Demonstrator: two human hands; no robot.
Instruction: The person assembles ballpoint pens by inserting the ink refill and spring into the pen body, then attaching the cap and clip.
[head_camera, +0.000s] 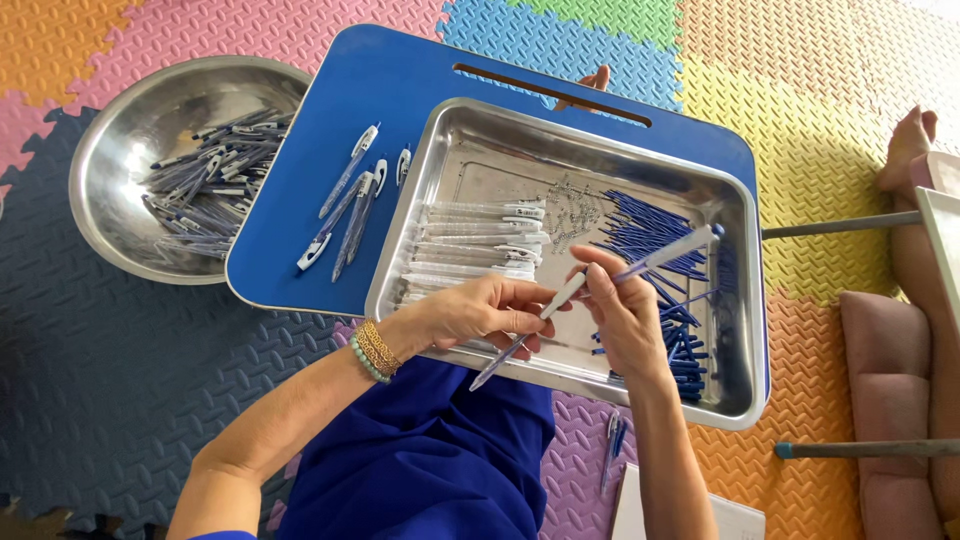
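My left hand grips a white pen barrel over the near edge of a steel tray. Slanting up to the right, a thin blue refill with a clear tube is pinched in my right hand, its lower end meeting the barrel. Inside the tray lie a row of clear pen barrels, a small heap of tiny metal springs and a pile of blue refills. The tray rests on a blue lap table.
Several finished pens lie on the blue table left of the tray. A round steel bowl with many pens sits on the foam floor mat at left. A pen lies on the mat below the tray. Another person's foot is at right.
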